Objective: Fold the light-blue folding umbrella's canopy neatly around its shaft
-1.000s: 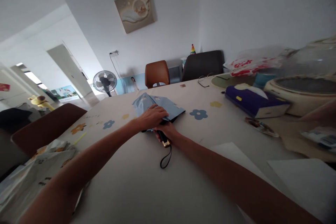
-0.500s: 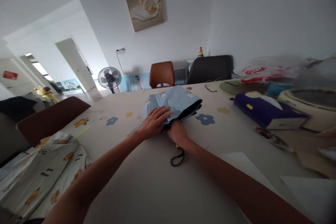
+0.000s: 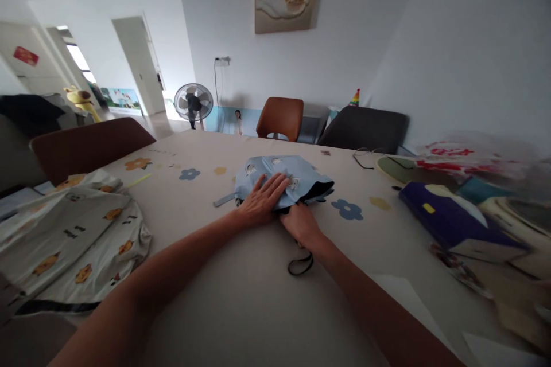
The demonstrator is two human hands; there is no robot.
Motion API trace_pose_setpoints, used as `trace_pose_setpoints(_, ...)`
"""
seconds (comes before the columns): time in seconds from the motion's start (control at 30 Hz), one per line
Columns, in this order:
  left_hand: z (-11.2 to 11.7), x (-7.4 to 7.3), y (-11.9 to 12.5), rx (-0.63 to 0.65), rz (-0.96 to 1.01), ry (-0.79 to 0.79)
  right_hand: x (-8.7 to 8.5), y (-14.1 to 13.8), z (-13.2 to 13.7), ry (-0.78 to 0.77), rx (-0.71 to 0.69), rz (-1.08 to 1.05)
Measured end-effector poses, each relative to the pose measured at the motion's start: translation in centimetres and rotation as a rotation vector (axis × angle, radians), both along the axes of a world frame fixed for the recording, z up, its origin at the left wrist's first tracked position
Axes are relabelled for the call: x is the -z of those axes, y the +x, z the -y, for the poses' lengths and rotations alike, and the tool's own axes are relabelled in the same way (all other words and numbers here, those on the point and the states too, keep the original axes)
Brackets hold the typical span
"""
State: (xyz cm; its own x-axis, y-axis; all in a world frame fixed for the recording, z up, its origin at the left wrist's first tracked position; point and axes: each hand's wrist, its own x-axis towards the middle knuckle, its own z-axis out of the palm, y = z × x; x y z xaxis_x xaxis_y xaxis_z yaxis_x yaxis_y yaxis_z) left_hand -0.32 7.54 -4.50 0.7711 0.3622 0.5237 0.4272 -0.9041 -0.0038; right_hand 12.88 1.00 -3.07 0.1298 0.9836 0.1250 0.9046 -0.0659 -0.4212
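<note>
Foremost, umbrella: pale blue, collapsed, lying on the table. Its canopy is flatter than half a second ago, when the far edge stood up in a bulge. A second ago the gold-tipped handle showed; now it is covered.

Left hand: spread, palm down, pressed on the umbrella's near-left fabric, as it was half a second ago.

Right hand: closed in a fist at the umbrella's near end, just beside the left hand. What it grips is hidden beneath it.

Strap: black loop on the table, just nearer than the umbrella, trailing from under the right hand.

Cloth: flower-printed, folded, well left of the umbrella.

Box: dark blue, well right of the umbrella.

Glasses: beyond the umbrella, to its right.

Fan: far behind the umbrella, to its left.
</note>
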Motion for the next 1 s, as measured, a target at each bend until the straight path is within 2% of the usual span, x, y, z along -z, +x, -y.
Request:
trace_pose_setpoints(0.17,-0.3,0.0,-0.2,0.016,-0.023,-0.019,-0.5,-0.1,0.1,-0.066,0.011,-0.152)
trace_pose_setpoints(0.33,-0.7,0.8,-0.5,0.023,0.059,-0.03,-0.6,-0.1,0.6,-0.187,-0.03,-0.615)
trace_pose_setpoints(0.57,-1.0,1.4,-0.8,0.04,0.096,-0.026,-2.1,0.1,1.1,-0.407,0.082,-1.079)
trace_pose_setpoints(0.67,-1.1,1.4,-0.8,0.055,0.085,-0.021,-2.2,0.4,0.8,-0.493,0.107,-1.245)
trace_pose_setpoints(0.8,-1.1,1.5,-0.9,0.063,0.076,-0.019,-1.7,0.9,0.4,-0.564,0.076,-1.366)
trace_pose_setpoints(1.0,-0.9,1.3,-0.8,0.079,0.103,-0.012,-1.7,1.1,0.2,-0.679,0.078,-1.368)
